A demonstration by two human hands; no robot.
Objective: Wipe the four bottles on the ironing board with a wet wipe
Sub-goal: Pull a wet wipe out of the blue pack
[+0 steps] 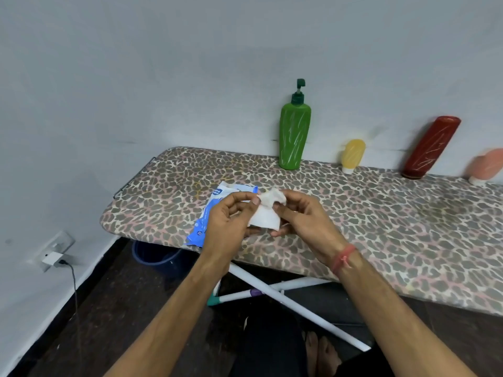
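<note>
We are holding a white wet wipe between both hands, low over the near edge of the ironing board. The left hand is pinching the wipe's upper left corner between thumb and forefinger; the right hand is pinching its upper right part, fingers curled behind it. The wipe is hanging crumpled, only partly opened. Just behind and under the left hand, the blue wipes packet is lying on the board.

The four bottles are standing in a row along the wall, beyond the hands and off to the right. The green pump bottle is nearest, almost straight ahead of the right hand, upright, long axis vertical. Further right we are noting the small yellow bottle, the red bottle and the pink bottle at the frame edge, blurred.

We are judging the right hand the nearer one for the reach; no bottle is being touched, so wiping is not yet begun.
</note>
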